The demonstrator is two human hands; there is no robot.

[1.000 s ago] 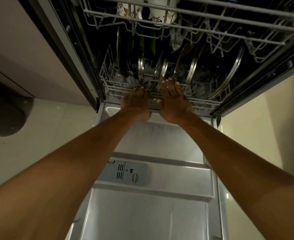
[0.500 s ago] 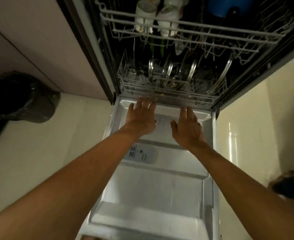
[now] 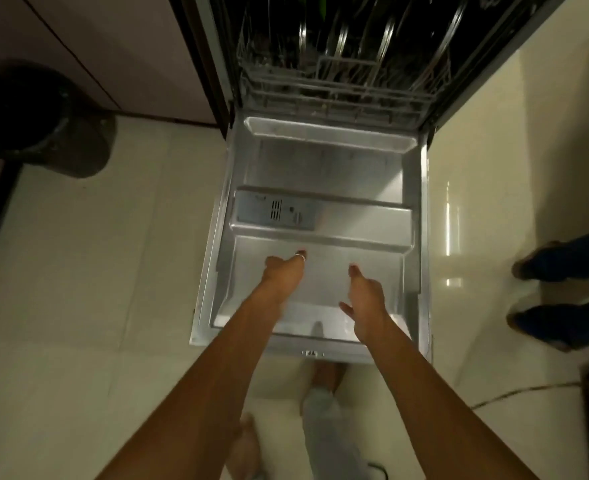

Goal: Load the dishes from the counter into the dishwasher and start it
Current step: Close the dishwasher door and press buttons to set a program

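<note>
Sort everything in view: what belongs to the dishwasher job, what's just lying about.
Job: dishwasher door, lower rack, dishes standing in it, detergent dispenser, left hand, right hand.
Lying about: dark bin, another person's shoes.

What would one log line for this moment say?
door: open flat | lower rack: inside, holding plates | left hand: empty, over door | right hand: empty, over door | next: probably lift door shut

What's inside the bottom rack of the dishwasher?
Shiny round plates or lids stand on edge in the lower rack, with something green farther back. It is dark and blurred, so anything lying low between them, or deeper inside, cannot be seen.
</note>
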